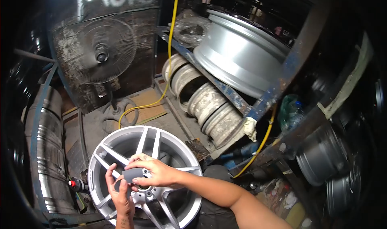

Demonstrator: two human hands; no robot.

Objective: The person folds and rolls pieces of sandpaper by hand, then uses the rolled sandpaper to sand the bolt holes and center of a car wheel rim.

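Observation:
A silver multi-spoke wheel rim [163,196] lies face up at the lower middle. Above its hub, a dark grey sheet [133,174], bent into a curve, is held between both hands. My right hand [151,170] reaches in from the right, its fingers pressed on the sheet's top and edge. On the left, my left hand [121,190] has thumb and fingers around the sheet's lower left end. Parts of the rim's centre are hidden behind the hands.
A standing fan [101,55] is at the back left. A yellow hose [171,39] runs down to the floor. Worn rims [205,102] lie under a rack holding a large silver rim [242,47]. More rims [322,156] are at right; a red-capped bottle [76,184] is at left.

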